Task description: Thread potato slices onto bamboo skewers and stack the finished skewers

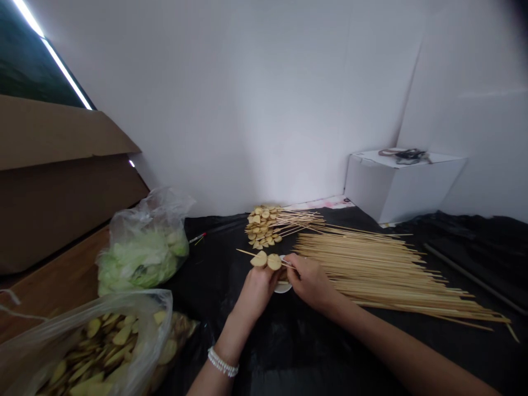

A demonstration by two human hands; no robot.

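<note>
A thin wooden skewer point(245, 252) runs through two pale potato slices point(259, 258), its bare tip pointing left. My left hand point(256, 287), below the slices, has its fingers closed around them. The fingers of my right hand point(310, 279) pinch the skewer's right part. Beneath and between my hands stands a small white bowl point(282, 288), mostly covered, with some slices inside. Just beyond my hands lies a heap of skewered potato slices point(263, 225), their sticks pointing right. Many bare skewers point(383, 269) spread out to the right of my right hand.
An open plastic bag of potato slices point(111, 341) sits front left. Behind it is a clear bag of pale green vegetables point(144, 256). A pen point(197, 238) lies on the black sheet point(214, 286). A white box point(391, 187) stands back right; a cardboard box point(61, 192) is at left.
</note>
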